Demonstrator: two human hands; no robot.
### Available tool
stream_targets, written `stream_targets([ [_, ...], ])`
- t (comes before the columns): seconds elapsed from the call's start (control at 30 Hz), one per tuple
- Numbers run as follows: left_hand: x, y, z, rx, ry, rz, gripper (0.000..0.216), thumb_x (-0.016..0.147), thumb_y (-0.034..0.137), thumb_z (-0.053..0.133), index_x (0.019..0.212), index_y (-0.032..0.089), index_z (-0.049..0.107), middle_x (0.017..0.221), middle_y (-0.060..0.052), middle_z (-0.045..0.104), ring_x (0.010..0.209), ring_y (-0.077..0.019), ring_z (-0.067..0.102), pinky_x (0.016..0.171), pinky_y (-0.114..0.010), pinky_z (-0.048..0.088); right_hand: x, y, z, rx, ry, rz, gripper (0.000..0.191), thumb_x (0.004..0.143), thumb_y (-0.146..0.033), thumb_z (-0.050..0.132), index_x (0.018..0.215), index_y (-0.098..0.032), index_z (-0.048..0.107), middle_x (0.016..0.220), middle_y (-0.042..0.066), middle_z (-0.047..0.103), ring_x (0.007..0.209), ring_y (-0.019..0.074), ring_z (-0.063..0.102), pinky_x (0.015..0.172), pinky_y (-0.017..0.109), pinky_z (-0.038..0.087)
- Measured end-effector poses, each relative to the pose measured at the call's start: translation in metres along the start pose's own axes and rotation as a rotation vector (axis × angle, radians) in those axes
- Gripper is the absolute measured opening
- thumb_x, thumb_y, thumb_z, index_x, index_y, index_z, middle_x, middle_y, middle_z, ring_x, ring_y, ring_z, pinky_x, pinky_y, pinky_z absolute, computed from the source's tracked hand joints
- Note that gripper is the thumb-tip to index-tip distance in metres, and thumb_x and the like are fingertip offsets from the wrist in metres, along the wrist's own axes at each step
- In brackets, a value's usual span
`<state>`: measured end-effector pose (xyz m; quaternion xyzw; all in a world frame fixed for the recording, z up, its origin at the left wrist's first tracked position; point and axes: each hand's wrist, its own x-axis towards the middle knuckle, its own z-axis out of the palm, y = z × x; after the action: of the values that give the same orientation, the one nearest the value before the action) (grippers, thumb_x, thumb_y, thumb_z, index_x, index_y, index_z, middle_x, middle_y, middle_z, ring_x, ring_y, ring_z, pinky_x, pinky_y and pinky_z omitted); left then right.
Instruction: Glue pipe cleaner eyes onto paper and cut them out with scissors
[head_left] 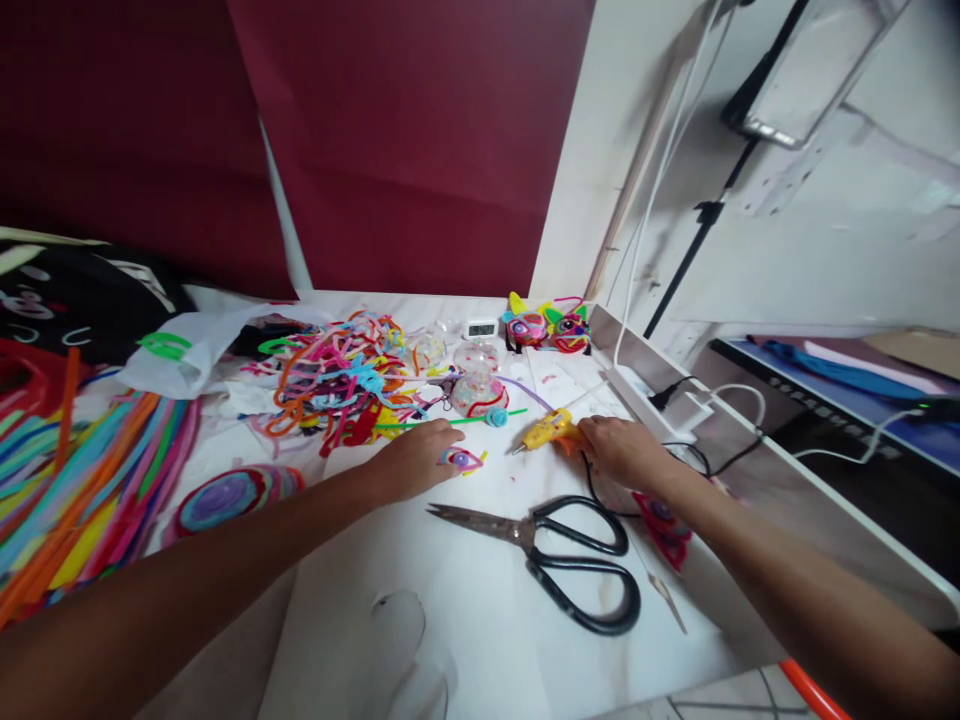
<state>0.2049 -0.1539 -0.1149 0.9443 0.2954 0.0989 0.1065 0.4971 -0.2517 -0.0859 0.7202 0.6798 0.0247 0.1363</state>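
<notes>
My right hand [624,452] is closed round the handle of a yellow hot glue gun [549,430], whose metal nozzle points left. My left hand [416,460] pinches a small eye-shaped pipe-cleaner piece [460,459] with a purple centre and pink and yellow ends. Its fingertips are partly hidden. Just beyond, a green stem with a blue pipe-cleaner rosette [496,416] lies by a clear dome decorated in red [481,395]. Large black-handled scissors [529,535] rest on the white paper between my forearms, blades pointing left.
A tangle of pipe-cleaner scraps [337,375] lies behind my left hand, with long pipe cleaners [97,480] at far left. Two decorated pieces [546,326] and a small digital clock [481,329] stand at the back. A power strip [660,400] with cables runs along the right edge.
</notes>
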Motion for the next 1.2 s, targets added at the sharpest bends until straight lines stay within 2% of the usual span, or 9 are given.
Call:
stream_targets([
  [0.13,0.002,-0.004,-0.003,-0.036,-0.031,-0.011,0.032,0.077,0.026,0.069,0.107,0.016,0.068,0.111,-0.011,0.065,0.103,-0.0243,0.065,0.093,-0.034,0.051,-0.003,0.0,0.002,-0.019,0.003,0.021,0.024,0.099,-0.034,0.058,0.111,-0.014,0.064,0.105,0.006,0.068,0.089,0.0195,0.067,0.079,0.039,0.058],
  [0.23,0.001,-0.005,-0.007,-0.061,-0.04,-0.015,0.03,0.075,0.026,0.069,0.104,0.017,0.069,0.109,-0.01,0.065,0.098,-0.0231,0.065,0.088,-0.033,0.051,-0.003,-0.003,-0.005,-0.014,0.046,-0.005,0.021,0.098,-0.031,0.059,0.111,-0.015,0.064,0.11,0.007,0.067,0.099,0.0217,0.066,0.086,0.042,0.056],
  [0.43,-0.002,-0.008,-0.006,-0.084,-0.046,-0.053,0.038,0.077,0.036,0.069,0.108,0.014,0.069,0.107,-0.011,0.064,0.097,-0.0242,0.065,0.086,-0.031,0.05,0.024,-0.038,-0.029,0.12,0.162,-0.117,0.025,0.098,-0.031,0.059,0.118,-0.017,0.062,0.12,0.008,0.064,0.107,0.0236,0.063,0.091,0.045,0.053],
  [0.53,-0.003,-0.003,-0.004,-0.079,-0.037,-0.059,0.028,0.084,0.028,0.06,0.108,0.014,0.068,0.108,-0.013,0.064,0.104,-0.0245,0.062,0.093,-0.034,0.048,0.047,-0.058,-0.032,0.162,0.172,-0.142,0.028,0.098,-0.033,0.059,0.12,-0.017,0.061,0.121,0.009,0.063,0.105,0.0235,0.064,0.089,0.045,0.054],
  [0.6,-0.003,0.0,-0.003,-0.08,-0.045,-0.057,0.025,0.083,0.02,0.059,0.106,0.014,0.068,0.107,-0.013,0.064,0.105,-0.0243,0.061,0.095,-0.034,0.046,0.059,-0.069,-0.032,0.173,0.163,-0.144,0.027,0.098,-0.034,0.059,0.119,-0.017,0.061,0.119,0.009,0.064,0.102,0.0228,0.064,0.088,0.044,0.055],
  [0.7,-0.001,0.002,-0.001,-0.094,-0.052,-0.081,0.025,0.077,0.02,0.065,0.102,0.015,0.068,0.104,-0.012,0.063,0.101,-0.0245,0.061,0.092,-0.035,0.047,0.069,-0.079,-0.03,0.19,0.145,-0.156,0.025,0.097,-0.033,0.061,0.115,-0.016,0.063,0.117,0.008,0.065,0.101,0.0226,0.065,0.088,0.044,0.055],
  [0.83,0.002,0.001,-0.002,-0.132,-0.026,-0.131,0.031,0.068,0.021,0.073,0.098,0.016,0.065,0.106,-0.01,0.062,0.097,-0.0247,0.061,0.085,-0.034,0.048,0.068,-0.082,-0.033,0.243,0.145,-0.183,0.024,0.097,-0.033,0.062,0.114,-0.016,0.063,0.116,0.008,0.065,0.101,0.0225,0.065,0.087,0.044,0.055],
  [1.0,0.0,0.004,-0.003,-0.222,-0.012,-0.147,0.031,0.067,0.019,0.07,0.096,0.019,0.058,0.085,0.0,0.063,0.076,-0.0188,0.06,0.064,-0.026,0.042,0.053,-0.081,-0.04,0.365,0.202,-0.177,0.022,0.097,-0.033,0.061,0.11,-0.015,0.064,0.109,0.006,0.067,0.095,0.021,0.066,0.084,0.042,0.056],
  [1.2,-0.01,-0.002,-0.004,-0.391,0.029,-0.196,0.039,0.066,0.018,0.069,0.102,0.019,0.056,0.071,0.005,0.052,0.065,-0.0139,0.052,0.059,-0.024,0.036,0.045,-0.085,-0.035,0.571,0.151,-0.277,0.02,0.097,-0.032,0.062,0.104,-0.014,0.065,0.091,0.002,0.069,0.076,0.0153,0.068,0.07,0.033,0.058],
])
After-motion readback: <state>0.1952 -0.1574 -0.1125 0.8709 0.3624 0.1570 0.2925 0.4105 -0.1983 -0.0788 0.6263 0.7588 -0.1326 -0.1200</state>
